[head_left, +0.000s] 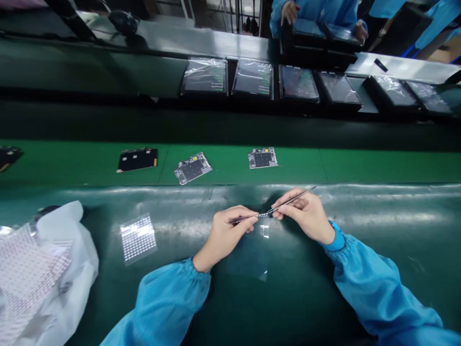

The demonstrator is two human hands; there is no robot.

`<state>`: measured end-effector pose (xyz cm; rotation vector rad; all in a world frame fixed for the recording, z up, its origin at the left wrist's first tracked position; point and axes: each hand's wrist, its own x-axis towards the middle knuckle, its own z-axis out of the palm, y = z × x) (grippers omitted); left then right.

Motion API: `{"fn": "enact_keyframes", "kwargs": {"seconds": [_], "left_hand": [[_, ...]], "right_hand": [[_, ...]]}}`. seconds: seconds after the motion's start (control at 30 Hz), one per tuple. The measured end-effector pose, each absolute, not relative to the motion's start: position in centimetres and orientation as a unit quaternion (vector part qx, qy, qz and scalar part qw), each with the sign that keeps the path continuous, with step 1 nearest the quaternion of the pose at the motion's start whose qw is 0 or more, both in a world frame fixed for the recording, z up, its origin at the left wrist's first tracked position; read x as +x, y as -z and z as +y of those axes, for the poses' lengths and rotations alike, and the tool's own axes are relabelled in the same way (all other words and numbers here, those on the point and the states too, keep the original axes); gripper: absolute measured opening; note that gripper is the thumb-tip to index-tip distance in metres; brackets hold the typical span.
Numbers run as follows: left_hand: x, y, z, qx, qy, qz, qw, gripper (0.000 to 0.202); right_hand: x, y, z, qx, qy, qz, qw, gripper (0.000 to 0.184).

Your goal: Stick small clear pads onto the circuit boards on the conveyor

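In the head view: pinching a thin dark part between thumb and fingers of the left hand, above the tabletop. Seen nearly edge-on, long axis running sideways, pale-marked end pointing toward the right hand. Pinching tweezers in that right hand, slanting down and leftward to the same end; touching or just apart, cannot tell. Nearer to the thin dark part: the left hand, directly on it. Just below, transparent film.
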<state>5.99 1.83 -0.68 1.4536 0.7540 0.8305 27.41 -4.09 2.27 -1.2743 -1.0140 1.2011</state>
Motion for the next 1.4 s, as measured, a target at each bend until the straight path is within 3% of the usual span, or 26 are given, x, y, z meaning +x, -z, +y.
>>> {"fn": "enact_keyframes", "kwargs": {"seconds": [0.7,0.97,1.13,1.4], "left_hand": [[5.9,0.5,1.8,0.629,-0.351,0.340,0.605,0.009],[5.9,0.7,1.9,0.628,-0.358,0.333,0.605,0.013],[5.7,0.7,2.0,0.630,-0.355,0.338,0.603,0.012],[5.6,0.6,2.1,0.638,-0.353,0.338,0.595,0.012]], "right_hand": [[28.1,-2.1,-3.7,-0.528,-0.479,-0.423,0.559,0.014],[32.4,-0.6,5.8,-0.578,-0.354,-0.393,0.622,0.023],[33.2,0.9,9.8,-0.599,-0.356,-0.395,0.598,0.036],[34.1,1.7,12.1,-0.640,-0.343,-0.385,0.569,0.032]]}}
